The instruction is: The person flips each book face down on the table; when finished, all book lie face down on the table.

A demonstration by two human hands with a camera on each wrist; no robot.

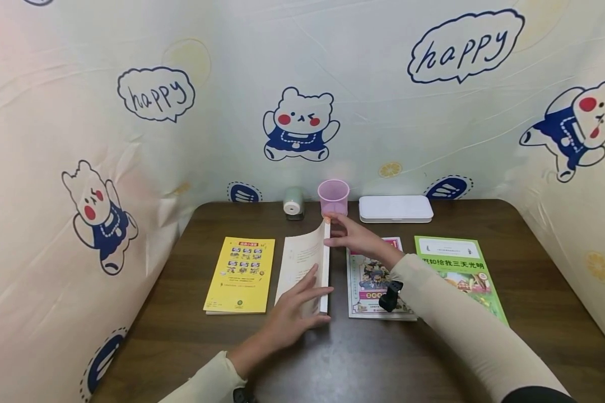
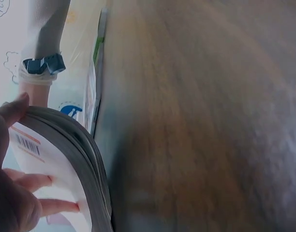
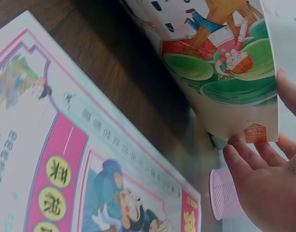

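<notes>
Between both hands a book (image 1: 298, 257) stands tilted up on the table, its pale back cover toward the left. Its illustrated front cover (image 3: 225, 72) shows in the right wrist view. My left hand (image 1: 293, 314) grips the near end, fingers spread over the back cover beside a barcode (image 2: 28, 145) and one digit at the page edge. At the far top corner my right hand (image 1: 352, 235) pinches the book, fingertips on its cover. Beneath the right forearm lies a pink-bordered book (image 1: 370, 280), partly hidden by the arm.
A yellow book (image 1: 239, 274) lies at the left and a green book (image 1: 459, 263) at the right, partly behind the sleeve. Along the table's back edge stand a small green-and-white device (image 1: 293, 202), a pink cup (image 1: 334, 193) and a white case (image 1: 395, 209). Behind hangs a printed curtain (image 1: 222, 140).
</notes>
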